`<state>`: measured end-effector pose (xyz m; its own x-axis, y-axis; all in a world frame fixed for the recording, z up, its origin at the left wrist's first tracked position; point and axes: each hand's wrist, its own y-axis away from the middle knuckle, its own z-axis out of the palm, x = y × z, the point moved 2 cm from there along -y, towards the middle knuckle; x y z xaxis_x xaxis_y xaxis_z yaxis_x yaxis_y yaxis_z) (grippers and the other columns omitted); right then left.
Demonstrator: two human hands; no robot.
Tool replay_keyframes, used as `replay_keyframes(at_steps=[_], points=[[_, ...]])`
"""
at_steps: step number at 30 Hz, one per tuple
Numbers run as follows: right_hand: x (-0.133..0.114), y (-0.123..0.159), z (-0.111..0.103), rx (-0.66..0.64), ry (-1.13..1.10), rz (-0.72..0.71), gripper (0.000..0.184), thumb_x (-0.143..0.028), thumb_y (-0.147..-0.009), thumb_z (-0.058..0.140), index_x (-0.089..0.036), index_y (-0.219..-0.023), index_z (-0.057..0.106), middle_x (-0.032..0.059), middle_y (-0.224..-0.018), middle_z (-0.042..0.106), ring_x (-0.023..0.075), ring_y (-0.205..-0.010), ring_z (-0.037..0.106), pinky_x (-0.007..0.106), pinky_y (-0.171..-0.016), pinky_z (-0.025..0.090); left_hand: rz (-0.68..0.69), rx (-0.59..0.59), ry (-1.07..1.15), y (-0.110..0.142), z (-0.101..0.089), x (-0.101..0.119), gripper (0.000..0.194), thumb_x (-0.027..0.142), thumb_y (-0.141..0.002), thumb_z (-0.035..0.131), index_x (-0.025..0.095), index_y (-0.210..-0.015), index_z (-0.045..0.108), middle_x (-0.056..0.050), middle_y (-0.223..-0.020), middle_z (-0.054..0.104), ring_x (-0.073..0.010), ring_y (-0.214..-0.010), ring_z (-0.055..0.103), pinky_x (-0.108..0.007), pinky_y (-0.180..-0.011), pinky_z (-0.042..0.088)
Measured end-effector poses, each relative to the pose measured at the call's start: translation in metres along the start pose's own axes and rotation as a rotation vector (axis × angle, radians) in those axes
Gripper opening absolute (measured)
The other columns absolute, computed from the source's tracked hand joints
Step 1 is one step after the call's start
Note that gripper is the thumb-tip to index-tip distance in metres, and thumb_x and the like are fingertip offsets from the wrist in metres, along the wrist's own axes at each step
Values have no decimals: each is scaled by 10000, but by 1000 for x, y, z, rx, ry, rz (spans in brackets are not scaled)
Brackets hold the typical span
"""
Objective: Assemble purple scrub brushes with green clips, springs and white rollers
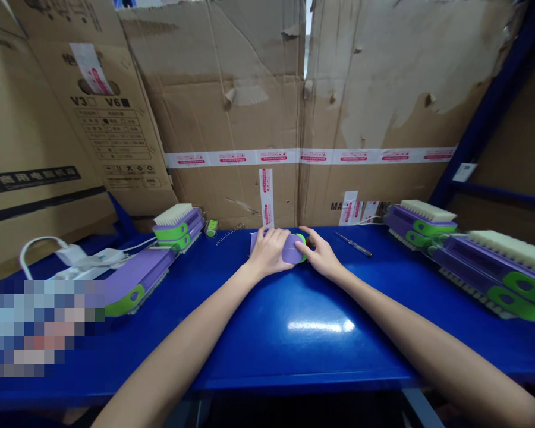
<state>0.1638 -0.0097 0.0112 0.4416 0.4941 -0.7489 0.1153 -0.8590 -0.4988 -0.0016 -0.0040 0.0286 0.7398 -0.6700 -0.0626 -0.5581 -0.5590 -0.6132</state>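
Note:
A purple casing with a green end (293, 249) lies near the back of the blue table, in the same colours as the brushes around it. My left hand (270, 252) is wrapped over its top and left side, fingers bent across it. At the green right end, my right hand (318, 255) grips with the thumb on the near side and the other fingers behind. A small dark brownish part shows between those fingers, too little of it to name. The underside of the casing is hidden. To the right of my right hand lies a screwdriver (354, 244).
Purple-and-green brushes with cream pads stand at the right (485, 267) and back left (178, 227). Another brush (136, 276) lies near a white power strip (91, 264) with cables. A small green piece (211, 228) and a coiled spring (230, 234) lie behind. Cardboard (232, 119) walls the table.

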Motion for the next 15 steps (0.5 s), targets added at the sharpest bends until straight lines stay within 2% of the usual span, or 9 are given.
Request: replay_keyframes(at_steps=[6,12,15], points=[[3,-4,2,2,-78,49,596,-481,-797,555,-150,-1287,474,28,-770,584,179,-710,539,338,-695,472,67,-95,-12,-3,-5,-5,710,373,-644,665,157,-1276,424,-106,-1195,571,-283,-1051,512,-399,-886,357],[4,-6,2,-19,-122,76,610,-487,-784,564,-158,-1289,466,7,-741,568,163,-671,527,322,-652,470,63,-108,-33,-6,-8,-3,630,375,-634,681,153,-1190,484,-105,-1140,582,-278,-1025,514,-382,-860,366],[4,-6,2,-22,-140,82,626,-490,-777,568,-145,-1288,462,4,-734,564,152,-641,519,301,-607,464,69,-94,-53,-4,-7,-4,631,398,-666,663,141,-1210,473,-123,-1167,575,-283,-1057,509,-393,-890,354]])
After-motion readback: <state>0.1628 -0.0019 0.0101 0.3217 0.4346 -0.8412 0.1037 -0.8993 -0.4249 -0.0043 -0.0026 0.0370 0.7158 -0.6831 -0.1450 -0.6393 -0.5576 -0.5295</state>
